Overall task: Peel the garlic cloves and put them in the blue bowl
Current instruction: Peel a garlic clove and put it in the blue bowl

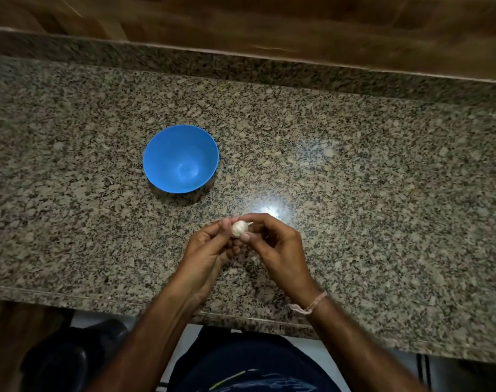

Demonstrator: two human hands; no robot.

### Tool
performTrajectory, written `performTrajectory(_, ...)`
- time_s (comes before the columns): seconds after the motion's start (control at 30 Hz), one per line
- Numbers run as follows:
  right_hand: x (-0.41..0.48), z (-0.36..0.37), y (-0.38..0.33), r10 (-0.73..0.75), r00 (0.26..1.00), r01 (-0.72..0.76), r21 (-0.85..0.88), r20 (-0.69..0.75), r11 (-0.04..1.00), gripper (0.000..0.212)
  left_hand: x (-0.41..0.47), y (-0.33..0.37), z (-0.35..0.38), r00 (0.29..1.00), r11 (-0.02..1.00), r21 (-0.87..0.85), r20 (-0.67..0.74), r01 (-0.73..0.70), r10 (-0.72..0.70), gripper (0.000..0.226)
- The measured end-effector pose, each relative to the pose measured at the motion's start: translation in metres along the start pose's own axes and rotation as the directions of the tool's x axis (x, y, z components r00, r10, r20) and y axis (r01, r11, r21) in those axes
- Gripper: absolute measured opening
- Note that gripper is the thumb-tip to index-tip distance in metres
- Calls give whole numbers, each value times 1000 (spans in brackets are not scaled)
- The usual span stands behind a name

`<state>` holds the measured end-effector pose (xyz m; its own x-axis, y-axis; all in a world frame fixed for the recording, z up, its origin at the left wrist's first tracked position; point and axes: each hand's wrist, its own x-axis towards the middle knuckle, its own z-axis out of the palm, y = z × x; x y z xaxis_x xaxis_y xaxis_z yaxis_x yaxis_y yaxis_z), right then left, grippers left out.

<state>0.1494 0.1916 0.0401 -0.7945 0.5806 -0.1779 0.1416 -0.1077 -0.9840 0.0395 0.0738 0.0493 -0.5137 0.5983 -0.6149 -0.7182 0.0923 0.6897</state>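
Papery white garlic [239, 228] is pinched between left hand [210, 250] and right hand [278, 247], near the smooth blue bowl [167, 142].

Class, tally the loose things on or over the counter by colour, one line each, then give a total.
Blue: 1, the bowl
White: 1, the garlic, held between the left hand and right hand
Total: 2

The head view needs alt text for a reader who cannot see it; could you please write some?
Both hands, the left hand and the right hand, pinch a small white garlic above a speckled granite counter. An empty blue bowl stands on the counter beyond them, to the left.
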Motion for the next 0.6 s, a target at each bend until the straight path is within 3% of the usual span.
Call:
performTrajectory(0.23, -3, -7, -1, 64, 998, -62, 68, -24, 996, 26, -5, 0, 14, 999, 991, -126, 10, 50, -49, 42)
performTrajectory(0.43, -4, -8, -10, -3, 1000, 2, 67, 16, 998, 29, -8, 1, 19, 1000, 993, -116, -2, 15, -15, 33)
performTrajectory(0.6, -2, -9, -9, 55, 998, -51, 157, -23, 986, 18, -12, 2, 22, 999, 997, -75, 25, -34, 36, 38)
